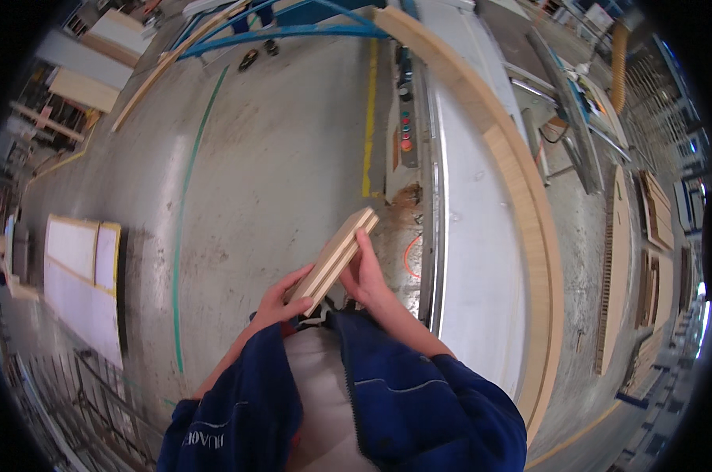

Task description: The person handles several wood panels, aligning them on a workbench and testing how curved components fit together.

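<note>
So it's a big workshop, grey scuffed floor (253, 165) with a green line (190, 177) and a yellow line (369, 118) on it, and loads of timber around the edges. On the right runs a long machine with a pale bed (478, 236), plus a small panel of coloured buttons (405, 134) on its near side. A long wooden strip (538, 236) lies along that bed; it looks bowed, but the fisheye bends everything, so I can't swear to its shape. Up top you can see 2 shoes (249, 60) of somebody else.

Main thing is the short wooden block (334, 269), held in front of the jacket, tilted, layered on the edge that shows. Could be 1 piece with a groove or a few stacked up, can't tell from here. Left hand (281, 300) has its fingers closed around the lower end, right hand (361, 271) grips the upper part with the thumb along the side. So 2 hands on it, none free.

Progress-wise, I'd call it the handling stage: block's picked up and clear of the machine, not put down anywhere yet. Whether it's been cut or glued, no clue; nothing here settles it.
</note>
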Demonstrator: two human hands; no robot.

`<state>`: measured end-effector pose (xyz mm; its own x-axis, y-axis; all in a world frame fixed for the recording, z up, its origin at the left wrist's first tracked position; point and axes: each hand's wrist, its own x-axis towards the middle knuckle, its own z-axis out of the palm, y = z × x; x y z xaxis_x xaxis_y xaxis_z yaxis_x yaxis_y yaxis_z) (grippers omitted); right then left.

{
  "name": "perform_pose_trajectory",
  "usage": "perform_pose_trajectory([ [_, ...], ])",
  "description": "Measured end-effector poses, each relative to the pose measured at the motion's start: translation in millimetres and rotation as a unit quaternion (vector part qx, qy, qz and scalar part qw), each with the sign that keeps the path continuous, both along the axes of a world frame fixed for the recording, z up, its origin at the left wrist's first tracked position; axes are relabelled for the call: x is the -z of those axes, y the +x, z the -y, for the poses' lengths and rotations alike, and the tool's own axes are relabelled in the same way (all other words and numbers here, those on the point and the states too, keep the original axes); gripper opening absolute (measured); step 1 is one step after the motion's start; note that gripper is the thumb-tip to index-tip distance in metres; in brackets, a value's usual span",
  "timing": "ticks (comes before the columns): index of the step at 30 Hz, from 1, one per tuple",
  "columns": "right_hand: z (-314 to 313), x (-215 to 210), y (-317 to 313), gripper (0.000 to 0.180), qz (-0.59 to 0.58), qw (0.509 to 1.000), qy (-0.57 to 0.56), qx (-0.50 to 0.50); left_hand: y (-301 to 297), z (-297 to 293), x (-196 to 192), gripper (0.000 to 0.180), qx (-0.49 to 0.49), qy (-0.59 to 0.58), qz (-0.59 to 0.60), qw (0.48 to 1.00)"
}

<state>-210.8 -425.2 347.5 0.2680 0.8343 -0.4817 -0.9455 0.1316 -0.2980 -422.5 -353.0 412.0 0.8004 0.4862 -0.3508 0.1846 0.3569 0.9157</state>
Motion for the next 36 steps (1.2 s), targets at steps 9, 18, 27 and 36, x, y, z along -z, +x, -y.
perform_pose_trajectory([
  [9,-3,-28,-6,0.054,0.057,0.995,0.036,-0.069,6,-1,-10,0.083,-0.012,-0.016,0.042,0.999],
  [18,2,-21,-7,0.053,0.036,0.998,0.033,-0.045,10,-4,-14,0.082,0.018,-0.018,0.029,0.999],
  [27,5,-21,-12,0.060,0.056,0.998,0.019,-0.036,10,2,-16,0.088,0.008,-0.033,0.010,0.999],
  [36,7,-15,-7,0.063,0.015,0.999,0.013,-0.027,14,-1,-8,0.084,0.023,-0.024,-0.007,0.999],
])
